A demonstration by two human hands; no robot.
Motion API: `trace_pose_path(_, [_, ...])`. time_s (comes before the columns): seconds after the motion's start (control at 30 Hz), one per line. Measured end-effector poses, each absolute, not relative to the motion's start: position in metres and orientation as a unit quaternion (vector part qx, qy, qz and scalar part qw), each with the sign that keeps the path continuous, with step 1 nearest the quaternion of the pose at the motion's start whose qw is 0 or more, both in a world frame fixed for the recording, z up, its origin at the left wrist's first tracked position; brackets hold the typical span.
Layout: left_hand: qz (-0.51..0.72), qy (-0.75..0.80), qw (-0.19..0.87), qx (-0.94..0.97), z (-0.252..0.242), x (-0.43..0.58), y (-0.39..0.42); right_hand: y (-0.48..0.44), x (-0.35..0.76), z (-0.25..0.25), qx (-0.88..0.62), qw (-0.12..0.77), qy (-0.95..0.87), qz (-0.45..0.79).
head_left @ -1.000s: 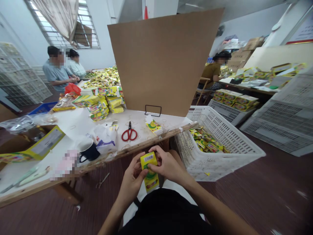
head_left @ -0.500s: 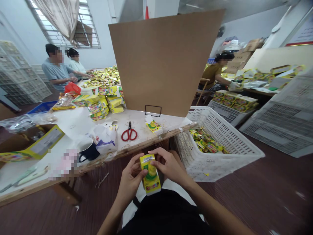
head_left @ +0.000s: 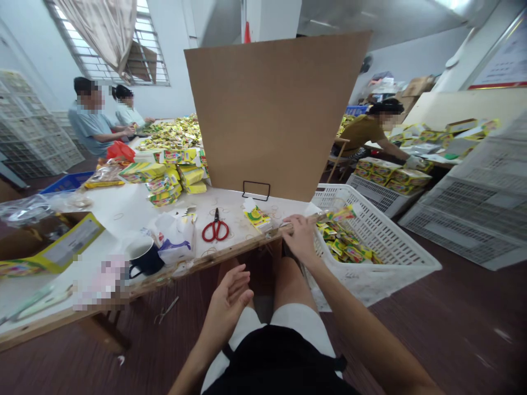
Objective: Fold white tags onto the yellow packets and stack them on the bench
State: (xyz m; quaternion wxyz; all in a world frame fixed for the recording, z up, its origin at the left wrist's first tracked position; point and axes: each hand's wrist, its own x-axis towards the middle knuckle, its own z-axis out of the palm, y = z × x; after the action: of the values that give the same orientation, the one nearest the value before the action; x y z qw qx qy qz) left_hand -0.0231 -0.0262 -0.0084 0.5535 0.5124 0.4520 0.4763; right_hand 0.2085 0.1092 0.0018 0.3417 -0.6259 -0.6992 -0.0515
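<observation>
My left hand [head_left: 229,296] hovers over my lap with its fingers loosely apart and nothing in it. At the front edge of the white table [head_left: 132,206], my right hand [head_left: 300,237] stretches out beside the white plastic basket [head_left: 395,241], its fingers spread and empty. A yellow-green packet [head_left: 342,213] sits tilted just above the heap of similar packets [head_left: 343,244] inside the basket, a little right of my right hand. A small stack of packets [head_left: 257,215] lies on the table close to the left of that hand.
Red scissors [head_left: 214,229], a dark mug [head_left: 142,257], a white bag [head_left: 175,241] and piles of yellow packets [head_left: 168,178] lie on the table. A brown cardboard sheet [head_left: 275,109] stands upright behind. Other people sit at tables at far left and right. Crates [head_left: 473,214] stand at right.
Both hands held a yellow packet over my lap. Now the right hand has reached up to the table edge by the basket, the packet is over the basket, and the left hand is empty.
</observation>
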Motion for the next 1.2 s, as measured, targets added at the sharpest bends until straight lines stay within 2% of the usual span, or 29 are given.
trace_pose_path(0.23, [0.464, 0.46, 0.543, 0.527, -0.005, -0.027, -0.028, 0.161, 0.146, -0.034, -0.596, 0.279, -0.753, -0.017])
trace_pose_path(0.4, [0.477, 0.464, 0.529, 0.527, -0.007, -0.033, -0.026, 0.164, 0.144, -0.027, -0.589, 0.281, -0.757, -0.018])
trace_pose_path(0.5, [0.506, 0.452, 0.554, 0.483, -0.014, -0.032, -0.021, 0.132, 0.143, -0.009, -0.568, 0.311, -0.761, -0.03])
trace_pose_path(0.63, [0.556, 0.393, 0.662, 0.315, -0.023, -0.031, -0.015, 0.048, 0.127, 0.01, -0.504, 0.359, -0.785, -0.024])
trace_pose_path(0.73, [0.569, 0.35, 0.704, 0.241, -0.02, -0.031, -0.016, -0.009, 0.115, 0.014, -0.305, 0.413, -0.855, 0.068])
trace_pose_path(0.83, [0.558, 0.322, 0.724, 0.248, -0.012, -0.031, -0.019, -0.03, 0.114, 0.015, -0.227, 0.423, -0.861, 0.167])
trace_pose_path(0.93, [0.547, 0.298, 0.738, 0.26, -0.007, -0.03, -0.024, -0.023, 0.122, 0.019, -0.282, 0.437, -0.821, 0.235])
trace_pose_path(1.2, [0.541, 0.28, 0.726, 0.318, -0.006, -0.027, -0.028, -0.004, 0.125, 0.012, -0.419, 0.462, -0.715, 0.314])
